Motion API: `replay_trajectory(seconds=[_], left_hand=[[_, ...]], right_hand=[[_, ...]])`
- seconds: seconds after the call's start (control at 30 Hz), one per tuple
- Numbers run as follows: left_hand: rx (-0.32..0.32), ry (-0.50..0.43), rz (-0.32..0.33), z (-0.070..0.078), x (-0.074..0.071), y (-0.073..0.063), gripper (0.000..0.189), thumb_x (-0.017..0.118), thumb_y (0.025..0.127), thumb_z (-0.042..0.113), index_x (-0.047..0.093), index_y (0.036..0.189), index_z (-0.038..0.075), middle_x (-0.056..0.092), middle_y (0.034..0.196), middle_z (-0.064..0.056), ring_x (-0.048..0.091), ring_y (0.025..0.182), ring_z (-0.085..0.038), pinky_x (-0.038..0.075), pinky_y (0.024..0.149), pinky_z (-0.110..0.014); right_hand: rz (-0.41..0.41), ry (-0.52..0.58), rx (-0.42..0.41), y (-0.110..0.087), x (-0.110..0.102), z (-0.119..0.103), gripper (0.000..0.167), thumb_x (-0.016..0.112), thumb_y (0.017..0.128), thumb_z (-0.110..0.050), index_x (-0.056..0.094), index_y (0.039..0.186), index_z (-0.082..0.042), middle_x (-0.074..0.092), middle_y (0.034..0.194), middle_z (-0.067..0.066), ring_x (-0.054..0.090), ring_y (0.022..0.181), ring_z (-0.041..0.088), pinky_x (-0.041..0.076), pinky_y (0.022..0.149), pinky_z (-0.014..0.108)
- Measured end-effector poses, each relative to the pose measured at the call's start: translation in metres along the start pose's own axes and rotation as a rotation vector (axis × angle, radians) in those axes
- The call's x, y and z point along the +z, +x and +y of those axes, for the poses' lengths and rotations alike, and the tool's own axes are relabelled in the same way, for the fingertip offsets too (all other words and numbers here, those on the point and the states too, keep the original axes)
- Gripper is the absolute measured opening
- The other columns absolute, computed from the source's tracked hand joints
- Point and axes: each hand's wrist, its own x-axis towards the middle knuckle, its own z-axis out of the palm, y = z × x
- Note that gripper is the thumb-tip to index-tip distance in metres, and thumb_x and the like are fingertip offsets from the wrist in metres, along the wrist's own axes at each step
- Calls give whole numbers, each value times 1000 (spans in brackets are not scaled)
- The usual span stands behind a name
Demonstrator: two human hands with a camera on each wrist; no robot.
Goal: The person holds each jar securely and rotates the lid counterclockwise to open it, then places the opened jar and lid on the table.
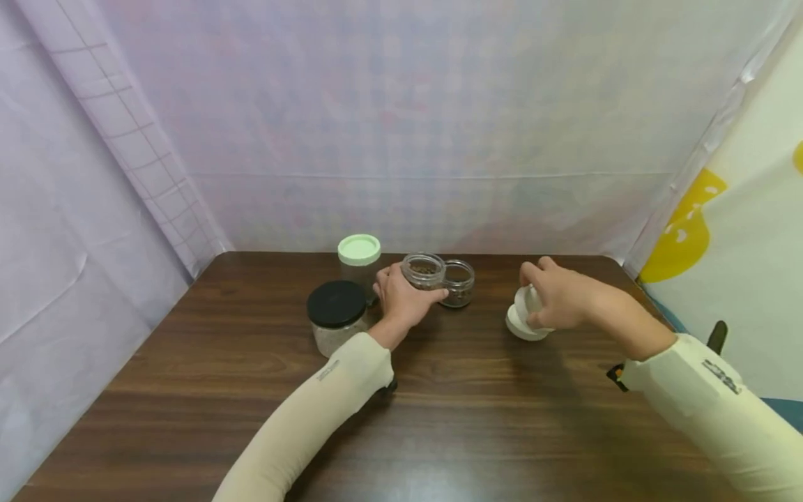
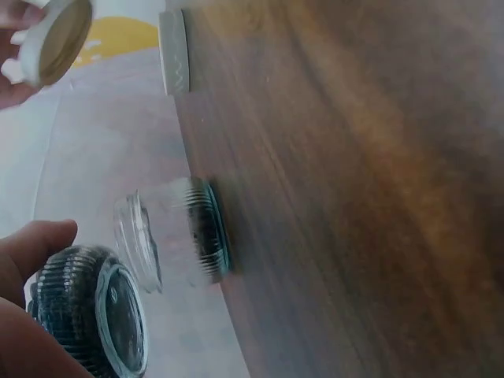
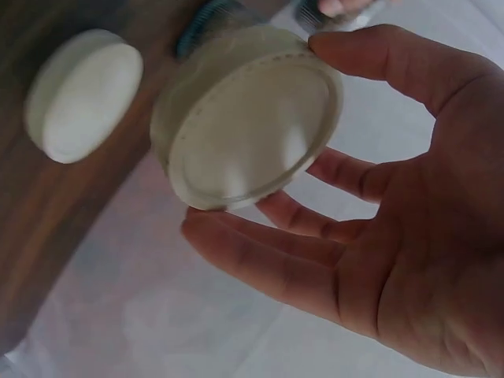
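Note:
My left hand (image 1: pixel 404 296) grips an open ribbed glass jar (image 1: pixel 424 270) with dark bits inside; in the left wrist view that jar (image 2: pixel 87 311) is clear of the table and tilted. Just right of it, a second lidless glass jar (image 1: pixel 460 284) stands on the table, also with dark contents. My right hand (image 1: pixel 558 293) pinches a white round lid (image 3: pixel 250 130) by its rim, fingers spread along one side and thumb on the other. Under it, another white lid (image 1: pixel 525 328) lies on the table, seen apart from the held one in the right wrist view.
Left of my left hand stand a wide jar with a black lid (image 1: pixel 337 305) and a taller jar with a pale green lid (image 1: pixel 360 249). Both are close to my left forearm. A hanging cloth (image 1: pixel 426 139) rises behind the dark wooden table (image 1: pixel 452 418).

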Motion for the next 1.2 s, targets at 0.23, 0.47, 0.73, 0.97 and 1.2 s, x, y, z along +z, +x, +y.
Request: replay_trajectory(seconds=[0.23,0.47,0.73,0.97,1.2], left_hand=[[-70,-14,49,-1,4,8,90,97,64,32,51,138,9,43,135,-16,38,126,-36,37,108,-48],[-101,22,26,-2,6,12,90,97,63,25,51,139,9,46,136,-17,40,130,-36,34,114,-45],[-118,67,2,-4,7,14,95,96,63,28,49,142,6,47,137,-19,42,131,-36,34,116,-44],[-155,76,-32,-4,7,14,95,95,67,29,47,145,6,44,139,-20,41,134,-36,33,118,-45],[-184,90,-41,-5,9,15,91,95,67,28,49,142,7,44,139,-19,41,134,-39,36,115,-47]], right_hand=[[-141,53,67,4,29,5,56,78,81,-21,48,126,-3,46,117,23,55,82,24,46,62,32],[-180,70,98,2,48,7,57,81,79,-19,49,123,-3,47,117,22,56,81,24,46,60,32],[-168,56,93,0,59,5,55,81,74,-17,52,118,-3,49,106,18,57,79,24,48,61,32],[-203,54,91,-3,59,3,57,82,77,-20,53,123,-3,49,110,19,57,80,24,49,62,34],[-217,43,91,-2,61,1,55,80,78,-19,54,124,-3,49,109,18,57,80,24,49,62,34]])
